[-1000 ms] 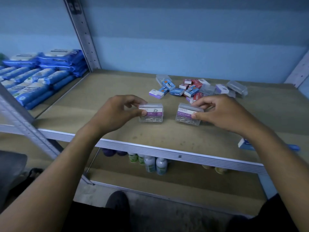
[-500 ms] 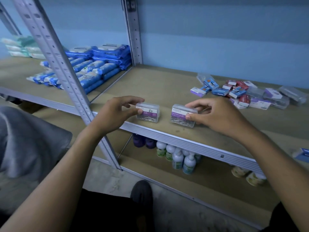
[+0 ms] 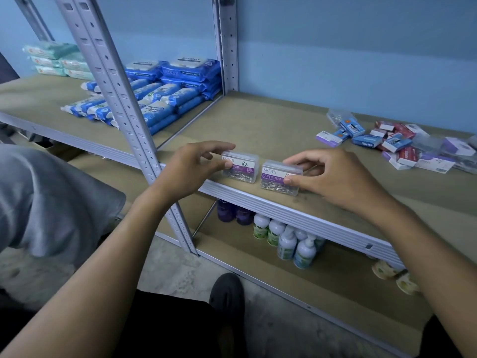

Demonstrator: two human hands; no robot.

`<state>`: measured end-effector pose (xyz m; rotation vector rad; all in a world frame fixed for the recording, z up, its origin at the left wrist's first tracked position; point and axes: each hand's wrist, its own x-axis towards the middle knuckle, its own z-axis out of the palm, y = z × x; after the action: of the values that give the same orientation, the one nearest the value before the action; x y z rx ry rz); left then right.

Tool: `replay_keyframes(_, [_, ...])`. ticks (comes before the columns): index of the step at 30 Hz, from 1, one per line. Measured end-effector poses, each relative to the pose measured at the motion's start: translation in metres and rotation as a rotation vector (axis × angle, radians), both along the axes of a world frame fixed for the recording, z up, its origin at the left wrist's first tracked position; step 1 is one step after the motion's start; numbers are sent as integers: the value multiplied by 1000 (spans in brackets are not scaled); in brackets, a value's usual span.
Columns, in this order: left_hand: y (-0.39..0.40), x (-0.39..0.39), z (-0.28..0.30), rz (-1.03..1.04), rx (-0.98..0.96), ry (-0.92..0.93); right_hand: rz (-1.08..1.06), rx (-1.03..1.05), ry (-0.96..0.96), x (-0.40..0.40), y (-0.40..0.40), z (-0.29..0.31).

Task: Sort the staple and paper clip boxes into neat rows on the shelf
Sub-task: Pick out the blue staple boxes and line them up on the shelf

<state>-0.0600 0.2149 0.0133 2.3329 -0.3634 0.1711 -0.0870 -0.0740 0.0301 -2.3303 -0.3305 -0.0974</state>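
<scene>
Row begun: I have two clear paper clip boxes (image 3: pixel 260 170) at the shelf (image 3: pixel 258 130) front edge, left hand (image 3: pixel 191 169) and right hand (image 3: pixel 333 177) each pinching one; mixed pile (image 3: pixel 397 148) at back right unsorted

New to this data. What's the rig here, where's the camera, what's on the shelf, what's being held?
There is no robot: a person works with two bare hands, and one wide-angle camera worn on their head looks forward and down.

The left hand pinches one clear paper clip box and the right hand pinches a second paper clip box. Both boxes sit side by side, a small gap apart, near the front edge of the shelf.

Further right lies an unsorted pile of small boxes in blue, red and purple. Blue wipe packs fill the bay to the left, and bottles stand on the shelf below.
</scene>
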Motion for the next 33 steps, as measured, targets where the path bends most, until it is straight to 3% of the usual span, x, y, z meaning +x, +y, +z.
replay_keyframes(26, [-5,9,-1,-9,24,-29,-35,-11,-19,5,-7,-5])
replay_keyframes(33, [-9,2,16,-39,62,-149,-81,80,0,3,-12,-2])
